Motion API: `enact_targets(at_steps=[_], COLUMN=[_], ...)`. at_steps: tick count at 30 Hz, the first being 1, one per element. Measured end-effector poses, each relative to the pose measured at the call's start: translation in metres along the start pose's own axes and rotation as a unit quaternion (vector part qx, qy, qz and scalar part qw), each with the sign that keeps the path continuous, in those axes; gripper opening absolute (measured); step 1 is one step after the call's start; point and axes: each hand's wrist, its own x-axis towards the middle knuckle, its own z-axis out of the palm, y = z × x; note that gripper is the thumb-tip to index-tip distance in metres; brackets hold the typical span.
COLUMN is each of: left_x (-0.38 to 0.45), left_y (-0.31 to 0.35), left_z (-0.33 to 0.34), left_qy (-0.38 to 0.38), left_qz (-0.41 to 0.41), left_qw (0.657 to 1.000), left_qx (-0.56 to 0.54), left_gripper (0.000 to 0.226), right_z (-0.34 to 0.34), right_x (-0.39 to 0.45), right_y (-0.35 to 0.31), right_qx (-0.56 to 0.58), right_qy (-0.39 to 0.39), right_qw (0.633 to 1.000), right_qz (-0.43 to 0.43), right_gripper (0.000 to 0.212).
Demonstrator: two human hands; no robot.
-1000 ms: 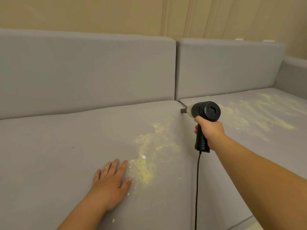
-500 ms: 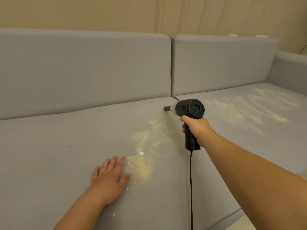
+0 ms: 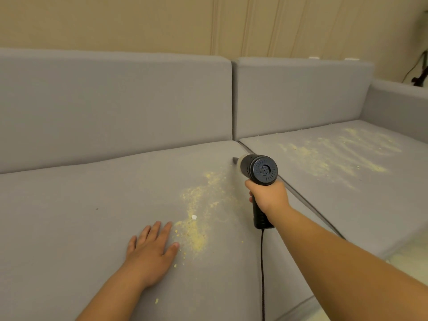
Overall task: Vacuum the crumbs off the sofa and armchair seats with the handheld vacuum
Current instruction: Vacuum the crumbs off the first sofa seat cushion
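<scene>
Nearest, the left hand (image 3: 151, 253) lies flat on the grey seat cushion (image 3: 69, 228) of the sofa, fingers straight and spread, holding nothing; its thumb sits just beside the lower end of a trail of yellow crumbs (image 3: 199, 212). A small white fleck (image 3: 194, 217) rests in that trail. The crumbs run up and to the right across the cushion toward the seam between the two seats.

Further out, the right hand (image 3: 268, 196) is wrapped around the grip of the black handheld vacuum (image 3: 260, 172), fingers curled round the handle below the round body. A dark cord (image 3: 262, 274) hangs from the handle's base toward the camera. The vacuum's vented rear cap faces the camera; no brand or lettering can be read on it. Its narrow nozzle (image 3: 235, 160) points away and left, its tip at the cushion surface by the seam, just above the top of the crumb trail.

Beyond, the right seat cushion (image 3: 347, 205) carries a wider scatter of crumbs (image 3: 335, 156). Grey back cushions (image 3: 115, 100) stand against a beige wall (image 3: 139, 22).
</scene>
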Motion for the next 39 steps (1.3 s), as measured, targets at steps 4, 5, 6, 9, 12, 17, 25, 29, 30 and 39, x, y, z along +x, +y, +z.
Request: enact_targets(at_steps=[4, 5, 6, 9, 12, 17, 25, 29, 30, 39], left_x=[0.001, 0.001, 0.001, 0.001, 0.001, 0.000, 0.002, 0.000, 0.000, -0.001], left_y=[-0.003, -0.002, -0.002, 0.001, 0.002, -0.001, 0.000, 0.001, 0.001, 0.002], left_z=[0.001, 0.001, 0.001, 0.000, -0.001, 0.000, 0.001, 0.000, -0.001, -0.003], left_qy=[-0.002, -0.003, -0.004, -0.006, -0.007, -0.010, -0.012, -0.013, -0.012, -0.014], left_qz=[0.000, -0.001, -0.002, 0.000, 0.002, 0.000, -0.002, 0.000, 0.001, 0.003], left_qw=[1.000, 1.000, 1.000, 1.000, 1.000, 1.000, 1.000, 1.000, 1.000, 1.000], left_qx=[0.002, 0.003, 0.004, 0.007, 0.005, 0.009, 0.005, 0.009, 0.009, 0.004], left_gripper=[0.066, 0.066, 0.066, 0.066, 0.066, 0.067, 0.068, 0.068, 0.068, 0.068], right_z=[-0.002, -0.002, -0.001, -0.003, -0.005, -0.005, -0.012, -0.012, -0.012, -0.001], right_x=[-0.009, -0.012, -0.014, -0.019, -0.018, -0.018, -0.025, -0.034, -0.036, -0.061], right_y=[0.003, 0.003, 0.002, -0.004, -0.006, -0.003, -0.009, -0.009, -0.009, -0.010], right_qx=[0.016, 0.020, 0.025, 0.035, 0.018, 0.026, 0.012, 0.022, 0.029, 0.013], right_qy=[0.008, 0.002, -0.007, -0.036, -0.025, -0.004, -0.079, -0.055, -0.047, -0.119], right_qw=[1.000, 1.000, 1.000, 0.999, 1.000, 1.000, 0.997, 0.998, 0.998, 0.993], right_qz=[0.011, 0.014, 0.016, 0.015, -0.001, 0.014, 0.014, 0.006, 0.008, 0.016], right_gripper=[0.019, 0.018, 0.015, 0.010, 0.011, 0.011, 0.016, 0.011, 0.010, 0.013])
